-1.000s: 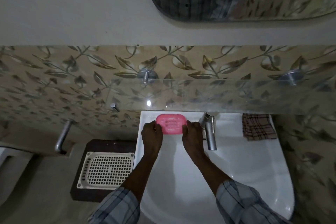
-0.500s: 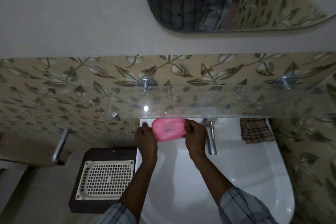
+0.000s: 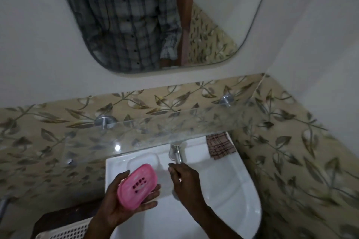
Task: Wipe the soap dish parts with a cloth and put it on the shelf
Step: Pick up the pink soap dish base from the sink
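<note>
The pink soap dish [image 3: 137, 185] with its slotted insert lies tilted in my left hand [image 3: 124, 203], which cups it from below over the left side of the white washbasin [image 3: 229, 190]. My right hand [image 3: 184, 182] is off the dish, to its right, with loosely curled fingers near the tap and nothing in it. A checked cloth [image 3: 220, 146] lies folded on the basin's back right corner. The glass shelf [image 3: 155, 132] runs along the tiled wall above the basin with nothing standing on it.
A chrome tap [image 3: 175, 154] stands at the back of the basin, just beyond my right hand. A moulded soap recess [image 3: 142, 159] sits behind the dish. A white perforated basket [image 3: 64, 232] rests on a dark stand at lower left. A mirror [image 3: 155, 15] hangs above.
The dish was held by both hands at the basin's back; now it is lifted nearer me in the left hand alone. My right hand let go. The view tilted upward.
</note>
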`<action>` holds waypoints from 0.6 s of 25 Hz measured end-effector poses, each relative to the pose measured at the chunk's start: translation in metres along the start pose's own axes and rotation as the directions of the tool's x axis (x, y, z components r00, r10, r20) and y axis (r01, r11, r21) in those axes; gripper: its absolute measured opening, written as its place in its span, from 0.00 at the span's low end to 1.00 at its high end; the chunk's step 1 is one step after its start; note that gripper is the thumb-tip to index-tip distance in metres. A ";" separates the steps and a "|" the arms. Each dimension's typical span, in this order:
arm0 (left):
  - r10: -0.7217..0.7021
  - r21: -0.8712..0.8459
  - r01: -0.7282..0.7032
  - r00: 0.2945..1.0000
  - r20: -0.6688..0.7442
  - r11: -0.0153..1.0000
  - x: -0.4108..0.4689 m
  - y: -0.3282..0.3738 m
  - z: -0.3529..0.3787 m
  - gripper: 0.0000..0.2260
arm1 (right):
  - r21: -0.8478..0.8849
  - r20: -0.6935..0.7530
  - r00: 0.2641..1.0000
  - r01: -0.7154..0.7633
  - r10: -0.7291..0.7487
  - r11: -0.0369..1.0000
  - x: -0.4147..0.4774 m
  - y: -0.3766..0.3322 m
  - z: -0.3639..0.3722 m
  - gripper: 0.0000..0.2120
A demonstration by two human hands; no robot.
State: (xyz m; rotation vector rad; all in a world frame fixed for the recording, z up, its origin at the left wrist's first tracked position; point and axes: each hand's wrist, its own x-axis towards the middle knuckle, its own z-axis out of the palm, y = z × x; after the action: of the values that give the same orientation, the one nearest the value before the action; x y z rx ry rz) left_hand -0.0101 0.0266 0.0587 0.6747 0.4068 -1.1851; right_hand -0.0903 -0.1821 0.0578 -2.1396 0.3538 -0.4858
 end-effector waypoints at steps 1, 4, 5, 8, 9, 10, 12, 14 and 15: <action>-0.012 0.000 0.012 1.000 -0.022 1.000 0.002 -0.001 0.001 0.34 | -0.064 -0.066 0.998 0.014 -0.018 0.998 -0.001 0.011 -0.016 0.08; -0.016 0.009 0.017 0.994 -0.111 1.000 0.005 -0.009 0.010 0.32 | -0.375 -0.252 0.966 -0.045 -0.056 0.926 0.007 0.064 -0.059 0.12; -0.001 -0.012 0.000 0.989 -0.145 1.000 0.007 -0.014 0.014 0.32 | -0.500 -0.217 0.976 -0.083 -0.033 0.862 0.015 0.084 -0.071 0.22; 0.060 -0.116 -0.090 0.970 -0.234 0.989 0.012 -0.028 0.017 0.28 | -0.735 0.126 0.991 0.063 0.046 0.675 0.055 0.133 -0.098 0.41; 0.073 -0.131 -0.110 0.963 -0.258 0.985 0.013 -0.033 0.017 0.26 | -0.746 0.253 0.961 0.121 0.111 0.655 0.066 0.140 -0.104 0.44; 0.086 -0.145 -0.129 0.959 -0.270 0.981 0.013 -0.036 0.016 0.25 | -0.744 0.338 0.931 0.174 0.139 0.645 0.074 0.147 -0.106 0.46; 0.091 -0.171 -0.140 0.959 -0.267 0.975 0.011 -0.042 0.018 0.25 | -0.712 0.354 0.931 0.206 0.090 0.671 0.084 0.152 -0.105 0.37; 0.105 -0.195 -0.164 0.954 -0.282 0.967 0.008 -0.048 0.022 0.26 | -0.619 0.178 0.982 0.165 -0.068 0.768 0.083 0.153 -0.097 0.21; 0.119 -0.198 -0.180 0.951 -0.287 0.964 0.005 -0.051 0.024 0.26 | -0.481 0.074 0.995 0.100 -0.074 0.871 0.083 0.151 -0.099 0.17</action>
State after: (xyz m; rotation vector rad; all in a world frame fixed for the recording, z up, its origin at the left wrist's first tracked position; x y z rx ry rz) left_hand -0.0579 -0.0045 0.0598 0.6631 0.6976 -0.8870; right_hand -0.0744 -0.3726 0.0037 -2.6625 0.3790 -0.4193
